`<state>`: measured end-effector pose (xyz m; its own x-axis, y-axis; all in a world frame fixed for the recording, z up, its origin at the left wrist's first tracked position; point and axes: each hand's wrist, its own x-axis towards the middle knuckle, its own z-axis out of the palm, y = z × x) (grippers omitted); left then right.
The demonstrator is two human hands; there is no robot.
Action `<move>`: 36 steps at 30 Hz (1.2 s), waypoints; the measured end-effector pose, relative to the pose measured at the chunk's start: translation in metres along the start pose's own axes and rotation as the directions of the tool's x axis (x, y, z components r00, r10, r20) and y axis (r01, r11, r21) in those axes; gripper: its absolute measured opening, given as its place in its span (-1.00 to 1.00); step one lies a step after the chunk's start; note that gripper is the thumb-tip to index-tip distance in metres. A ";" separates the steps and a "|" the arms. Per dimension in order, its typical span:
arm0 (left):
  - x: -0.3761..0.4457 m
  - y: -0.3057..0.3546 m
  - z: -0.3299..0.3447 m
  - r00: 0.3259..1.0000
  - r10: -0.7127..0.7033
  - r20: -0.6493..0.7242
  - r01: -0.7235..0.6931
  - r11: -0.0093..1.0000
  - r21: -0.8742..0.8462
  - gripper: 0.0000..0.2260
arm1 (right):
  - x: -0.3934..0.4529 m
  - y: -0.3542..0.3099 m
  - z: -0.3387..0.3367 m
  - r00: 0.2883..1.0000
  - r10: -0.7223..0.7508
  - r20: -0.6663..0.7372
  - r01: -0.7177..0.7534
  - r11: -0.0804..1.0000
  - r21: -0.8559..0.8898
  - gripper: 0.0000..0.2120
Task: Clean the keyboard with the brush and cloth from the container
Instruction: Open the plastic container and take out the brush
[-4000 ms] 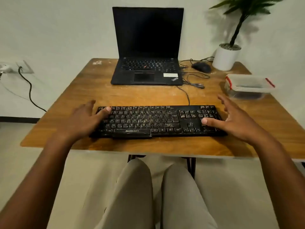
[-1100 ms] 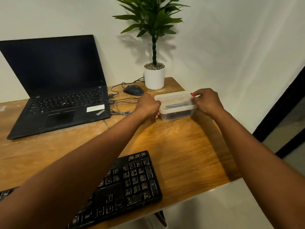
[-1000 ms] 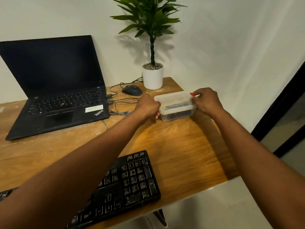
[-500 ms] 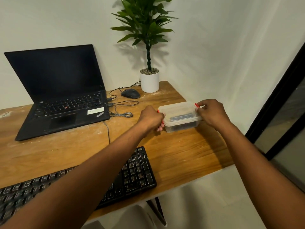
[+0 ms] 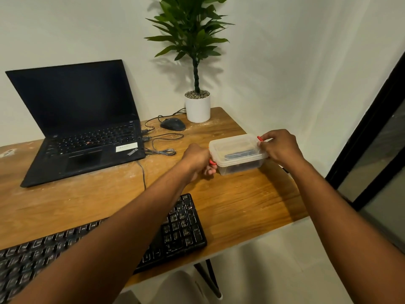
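Clear plastic lidded container (image 5: 237, 153) now nearer on wooden table (image 5: 241, 200), lid still on | left hand (image 5: 196, 160) pinches red clip, right hand (image 5: 278, 147) pinches opposite clip | black keyboard (image 5: 179, 224) untouched at front edge | judged: unlatching underway, brush/cloth not out.

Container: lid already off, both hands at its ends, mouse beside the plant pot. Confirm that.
Not quite. The head view shows the lid still on the container. The rest holds: left hand and right hand at its ends, mouse beside the plant pot.
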<state>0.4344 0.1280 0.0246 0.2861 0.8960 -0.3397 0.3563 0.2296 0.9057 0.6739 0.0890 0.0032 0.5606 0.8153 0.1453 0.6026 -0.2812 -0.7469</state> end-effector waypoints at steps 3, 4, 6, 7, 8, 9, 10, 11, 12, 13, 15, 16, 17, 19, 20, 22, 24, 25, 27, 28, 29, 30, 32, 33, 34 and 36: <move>0.003 -0.003 -0.004 0.998 -0.069 0.009 0.069 0.997 0.024 -0.80 | 0.001 0.000 0.000 1.000 0.004 0.010 -0.004 1.000 -0.011 -0.74; 0.006 -0.005 -0.005 0.998 -0.062 -0.022 0.064 0.994 0.083 -0.83 | 0.001 0.000 0.000 1.000 0.000 0.009 0.000 1.000 -0.017 -0.75; 0.016 -0.008 -0.006 0.980 0.106 -0.166 -0.036 0.926 0.376 -0.86 | 0.001 0.000 0.000 1.000 -0.003 0.004 0.003 1.000 -0.021 -0.75; 0.019 -0.009 -0.005 0.940 0.259 -0.223 -0.112 0.849 0.516 -0.77 | 0.000 -0.001 0.000 1.000 0.000 0.003 0.000 1.000 -0.017 -0.74; 0.022 -0.008 -0.004 0.891 0.398 -0.220 -0.205 0.783 0.587 -0.67 | 0.000 0.000 0.000 1.000 0.004 0.003 -0.004 1.000 -0.009 -0.74; 0.023 -0.005 -0.001 0.864 0.479 -0.157 -0.298 0.737 0.606 -0.56 | 0.000 0.000 0.001 1.000 0.010 -0.001 -0.010 1.000 0.003 -0.74; 0.025 -0.002 0.002 0.859 0.510 -0.047 -0.373 0.686 0.624 -0.43 | 0.000 0.000 0.001 1.000 0.014 -0.007 -0.014 1.000 0.017 -0.75; 0.024 0.002 0.006 0.864 0.497 0.076 -0.418 0.626 0.659 -0.31 | 0.000 0.000 0.001 1.000 0.017 -0.010 -0.017 1.000 0.025 -0.75; 0.026 0.004 0.011 0.872 0.458 0.173 -0.431 0.549 0.716 -0.19 | 0.001 0.001 0.002 1.000 0.015 -0.011 -0.015 1.000 0.025 -0.76; 0.025 0.005 0.017 0.878 0.415 0.238 -0.431 0.472 0.769 -0.11 | 0.001 0.002 0.002 1.000 0.010 -0.012 -0.010 1.000 0.021 -0.76; 0.026 0.006 0.024 0.886 0.375 0.275 -0.418 0.385 0.823 -0.04 | 0.002 0.004 0.002 1.000 0.000 -0.015 0.000 0.999 0.037 -0.77; 0.028 0.005 0.027 0.884 0.384 0.267 -0.413 0.376 0.829 -0.06 | 0.003 0.006 0.002 1.000 0.002 -0.020 -0.001 0.998 0.057 -0.79; 0.028 0.006 0.028 0.880 0.403 0.253 -0.409 0.370 0.834 -0.08 | 0.003 0.007 0.002 1.000 0.012 -0.025 -0.010 0.997 0.081 -0.82; 0.031 0.006 0.028 0.872 0.432 0.228 -0.404 0.374 0.835 -0.14 | 0.006 0.008 0.001 0.999 0.050 -0.021 -0.047 0.989 0.139 -0.85; 0.032 0.006 0.028 0.872 0.435 0.225 -0.404 0.378 0.833 -0.15 | 0.008 0.007 0.001 0.997 0.078 -0.015 -0.074 0.982 0.173 -0.85; 0.033 0.006 0.027 0.872 0.435 0.225 -0.407 0.388 0.827 -0.17 | 0.010 0.006 0.001 0.992 0.128 -0.002 -0.124 0.965 0.232 -0.89; 0.032 0.007 0.027 0.871 0.438 0.222 -0.409 0.397 0.822 -0.19 | 0.012 0.004 0.001 0.988 0.157 0.004 -0.152 0.949 0.275 -0.92; 0.032 0.006 0.027 0.870 0.441 0.221 -0.411 0.400 0.819 -0.20 | 0.012 0.004 0.001 0.986 0.166 0.005 -0.160 0.945 0.285 -0.93; 0.031 0.006 0.026 0.871 0.437 0.222 -0.411 0.405 0.817 -0.19 | 0.013 0.004 0.001 0.982 0.190 0.000 -0.183 0.945 0.270 -0.92; 0.031 0.007 0.026 0.872 0.435 0.225 -0.413 0.405 0.816 -0.18 | 0.013 0.004 0.001 0.978 0.207 0.000 -0.200 0.946 0.255 -0.91; 0.031 0.007 0.026 0.872 0.432 0.229 -0.414 0.403 0.816 -0.17 | 0.013 0.006 0.000 0.975 0.222 0.006 -0.218 0.948 0.232 -0.90; 0.031 0.008 0.025 0.872 0.429 0.233 -0.416 0.402 0.816 -0.16 | 0.013 0.007 0.000 0.973 0.231 0.016 -0.230 0.953 0.196 -0.89; 0.030 0.008 0.025 0.874 0.423 0.239 -0.417 0.400 0.816 -0.14 | 0.014 0.012 0.000 0.969 0.243 0.037 -0.246 0.963 0.106 -0.92; 0.030 0.008 0.025 0.876 0.419 0.240 -0.416 0.402 0.816 -0.13 | 0.013 0.013 0.000 0.968 0.249 0.042 -0.252 0.965 0.078 -0.93; 0.030 0.007 0.025 0.876 0.417 0.241 -0.417 0.406 0.813 -0.13 | 0.011 0.014 0.000 0.966 0.253 0.051 -0.256 0.965 0.056 -0.91; 0.029 0.006 0.025 0.875 0.418 0.244 -0.420 0.406 0.812 -0.11 | 0.007 0.014 0.001 0.967 0.242 0.076 -0.244 0.969 0.029 -0.86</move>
<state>0.4669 0.1460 0.0139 0.6163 0.7873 0.0196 0.7463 -0.5918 0.3047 0.6860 0.0915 -0.0064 0.6445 0.7593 -0.0894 0.4307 -0.4572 -0.7781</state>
